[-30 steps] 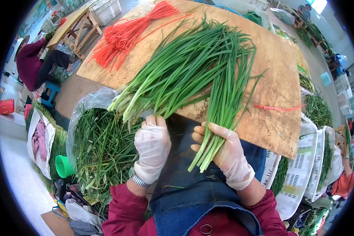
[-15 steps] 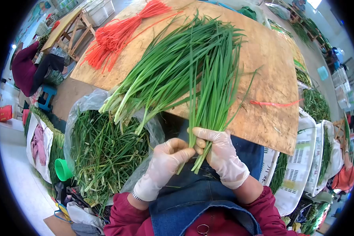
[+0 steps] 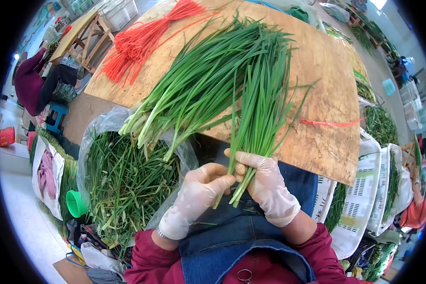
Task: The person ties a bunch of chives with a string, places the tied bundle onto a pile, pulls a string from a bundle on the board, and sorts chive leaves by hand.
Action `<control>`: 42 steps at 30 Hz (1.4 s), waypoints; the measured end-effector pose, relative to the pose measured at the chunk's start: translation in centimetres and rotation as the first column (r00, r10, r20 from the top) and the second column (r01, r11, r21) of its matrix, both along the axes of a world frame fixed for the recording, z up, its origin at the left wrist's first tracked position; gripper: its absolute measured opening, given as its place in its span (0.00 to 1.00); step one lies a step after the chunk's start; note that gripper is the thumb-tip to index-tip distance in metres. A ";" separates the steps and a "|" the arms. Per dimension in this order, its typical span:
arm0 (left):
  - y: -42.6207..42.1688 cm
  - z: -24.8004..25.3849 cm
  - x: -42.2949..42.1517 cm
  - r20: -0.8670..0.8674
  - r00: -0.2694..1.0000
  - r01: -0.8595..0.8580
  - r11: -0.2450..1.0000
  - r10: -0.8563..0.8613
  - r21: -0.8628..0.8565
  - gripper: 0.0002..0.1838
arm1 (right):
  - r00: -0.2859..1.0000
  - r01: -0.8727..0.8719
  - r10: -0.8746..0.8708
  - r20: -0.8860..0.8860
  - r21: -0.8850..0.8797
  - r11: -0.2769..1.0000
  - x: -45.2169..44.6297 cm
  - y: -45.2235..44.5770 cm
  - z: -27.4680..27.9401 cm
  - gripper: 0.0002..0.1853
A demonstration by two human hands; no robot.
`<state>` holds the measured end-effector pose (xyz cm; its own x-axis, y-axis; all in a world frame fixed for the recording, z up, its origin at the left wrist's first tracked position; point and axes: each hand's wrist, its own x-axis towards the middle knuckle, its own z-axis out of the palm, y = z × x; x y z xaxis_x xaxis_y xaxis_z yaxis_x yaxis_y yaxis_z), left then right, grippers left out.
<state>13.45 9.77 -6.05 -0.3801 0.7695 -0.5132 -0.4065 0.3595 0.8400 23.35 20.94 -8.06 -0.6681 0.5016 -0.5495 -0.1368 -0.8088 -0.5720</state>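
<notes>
Long green leafy stalks (image 3: 199, 80) lie in a pile on the wooden board (image 3: 324, 94), pale ends over its near left edge. In my right hand (image 3: 270, 187), in a thin whitish glove, a separate bunch of stalks (image 3: 258, 118) is gripped near its pale ends, leaves stretching up the board. My left hand (image 3: 194, 196), gloved too, pinches a few stalks (image 3: 231, 161) at the left side of that bunch, close to the right fingers. Red ties (image 3: 144, 40) lie heaped at the board's far left, and a single red strip (image 3: 331, 123) lies on the right.
Below the board's left edge is a clear plastic bag (image 3: 99, 124) full of green trimmings. A green cup (image 3: 75, 203) stands left of it. White crates (image 3: 357, 203) holding greens are at the right. A seated person (image 3: 31, 85) is at the far left, beside a wooden table (image 3: 75, 35).
My left hand has moved right from the pile to the bunch in my right hand, bringing a few stalks. The view has shifted slightly.
</notes>
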 end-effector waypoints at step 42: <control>-0.6 -1.4 -1.2 -0.347 0.917 -0.136 0.972 0.196 0.190 0.10 | 0.994 -0.051 0.039 -0.102 -0.114 0.992 1.7 0.6 -0.2 0.15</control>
<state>12.29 9.20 -7.46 -0.6452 0.7392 -0.1931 -0.1070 0.1628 0.9808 25.05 21.55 -8.23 -0.7428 0.4066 -0.5319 -0.1506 -0.8756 -0.4590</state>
